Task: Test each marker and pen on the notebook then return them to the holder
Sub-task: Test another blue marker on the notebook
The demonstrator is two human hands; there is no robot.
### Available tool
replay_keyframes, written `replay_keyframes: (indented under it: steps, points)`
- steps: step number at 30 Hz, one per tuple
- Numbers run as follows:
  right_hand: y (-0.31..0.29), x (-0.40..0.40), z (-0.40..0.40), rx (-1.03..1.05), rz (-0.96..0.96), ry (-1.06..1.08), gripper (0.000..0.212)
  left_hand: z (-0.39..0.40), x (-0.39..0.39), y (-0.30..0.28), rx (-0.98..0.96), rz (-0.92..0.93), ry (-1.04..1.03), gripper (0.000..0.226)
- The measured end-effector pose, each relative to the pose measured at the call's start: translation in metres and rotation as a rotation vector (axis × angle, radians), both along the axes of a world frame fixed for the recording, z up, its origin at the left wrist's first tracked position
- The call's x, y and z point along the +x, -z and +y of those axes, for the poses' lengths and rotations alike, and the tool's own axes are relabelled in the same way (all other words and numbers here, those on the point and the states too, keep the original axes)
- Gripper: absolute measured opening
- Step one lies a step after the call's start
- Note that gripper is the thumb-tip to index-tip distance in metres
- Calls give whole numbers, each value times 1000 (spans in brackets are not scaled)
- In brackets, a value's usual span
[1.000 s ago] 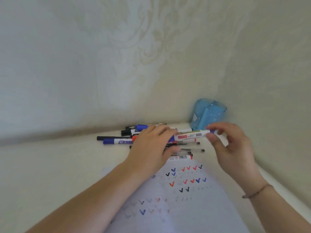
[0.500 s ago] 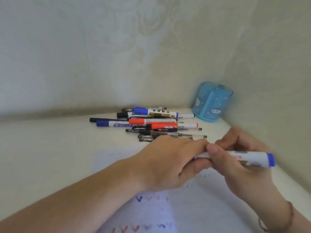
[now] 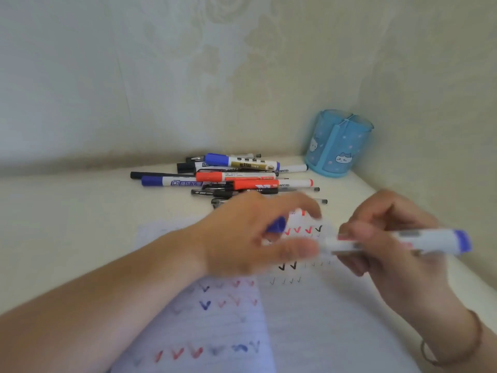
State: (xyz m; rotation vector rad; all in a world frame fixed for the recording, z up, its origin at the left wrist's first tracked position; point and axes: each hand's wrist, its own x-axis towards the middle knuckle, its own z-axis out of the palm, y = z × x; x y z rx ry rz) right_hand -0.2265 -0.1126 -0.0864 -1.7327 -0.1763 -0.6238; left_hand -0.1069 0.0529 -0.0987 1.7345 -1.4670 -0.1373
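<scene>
My right hand grips a white marker with a blue end cap, held level over the open notebook. My left hand is blurred just left of the marker's tip. A blue cap shows inside its curled fingers. The notebook pages carry rows of red, blue and black check marks. A pile of markers and pens lies on the table behind the notebook. The blue pen holder with cat faces stands in the back right corner and looks empty.
The cream table sits in a wall corner, with patterned walls close behind and to the right. Its right edge runs near my right wrist, which wears a thin bracelet.
My left hand has pulled left off the marker with the blue cap in it, so the tip end is bare. The view has tilted further down toward the notebook.
</scene>
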Motion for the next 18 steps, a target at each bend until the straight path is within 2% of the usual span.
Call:
replay_keyframes:
  steps: [2, 4, 9, 12, 18]
  points:
    - [-1, 3, -8, 119, 93, -46, 29, 2, 9, 2, -123, 135, -66, 31]
    - [1, 6, -12, 125, 208, -16, 37, 3, 12, 4, -206, 207, -114, 33]
    - [16, 12, -9, 132, 411, 137, 37, 0, 11, 7, -166, 126, -163, 23]
    - [14, 13, -9, 132, 437, 165, 37, -1, 14, 11, -154, 54, -208, 24]
    - [16, 15, -11, -1, 457, 192, 33, -2, 13, 9, -126, 65, -210, 30]
